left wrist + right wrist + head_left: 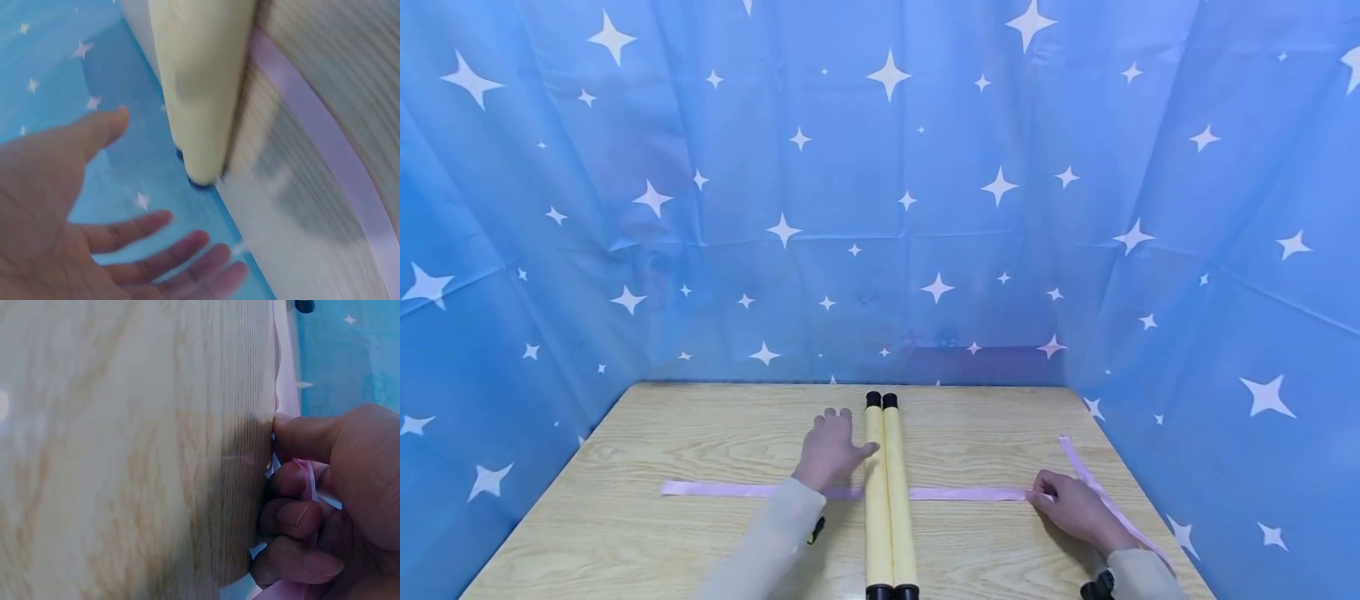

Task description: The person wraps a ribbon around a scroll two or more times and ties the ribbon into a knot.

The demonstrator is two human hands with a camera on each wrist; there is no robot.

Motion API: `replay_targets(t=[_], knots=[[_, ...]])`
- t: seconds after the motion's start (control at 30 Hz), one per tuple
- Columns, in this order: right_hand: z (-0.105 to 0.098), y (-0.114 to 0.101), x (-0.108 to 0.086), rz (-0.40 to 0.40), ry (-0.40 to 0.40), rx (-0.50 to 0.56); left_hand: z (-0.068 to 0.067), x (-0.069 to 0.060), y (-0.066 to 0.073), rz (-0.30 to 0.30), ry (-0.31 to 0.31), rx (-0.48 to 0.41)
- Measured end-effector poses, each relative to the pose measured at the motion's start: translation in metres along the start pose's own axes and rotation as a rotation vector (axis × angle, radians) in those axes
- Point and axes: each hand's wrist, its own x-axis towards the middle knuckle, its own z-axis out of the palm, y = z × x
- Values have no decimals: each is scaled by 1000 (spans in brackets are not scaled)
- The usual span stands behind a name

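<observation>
Two pale yellow tubes (891, 500) with black end caps lie side by side, pointing away from me, at the middle of the table. A pink-lilac ribbon (966, 494) runs crosswise beneath them. My left hand (831, 450), fingers spread, hovers by the left side of the tubes; in the left wrist view the palm (37, 219) holds nothing. Out to the right, my right hand (1078, 504) pinches the ribbon between thumb and fingers. Beyond that pinch the ribbon's loose length (1090, 475) trails past the hand, and in the right wrist view a pink fold (306, 472) sits among the curled fingers.
The wood-grain table (722, 433) is enclosed by blue star-printed curtains (850, 200) at the back and both sides. The ribbon's left end (673, 487) lies flat on the table's left part. The tubes' near ends reach the bottom of the head view.
</observation>
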Motion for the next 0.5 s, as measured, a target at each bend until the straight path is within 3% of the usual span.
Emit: replay_targets(t=[0.33,0.5], knots=[[0,-2,-1,-6,19,-17,-27,-14,-82,57,-106,-88],[0,-1,-2,3,27,-19,-33,-27,-115,20,-154,-115]])
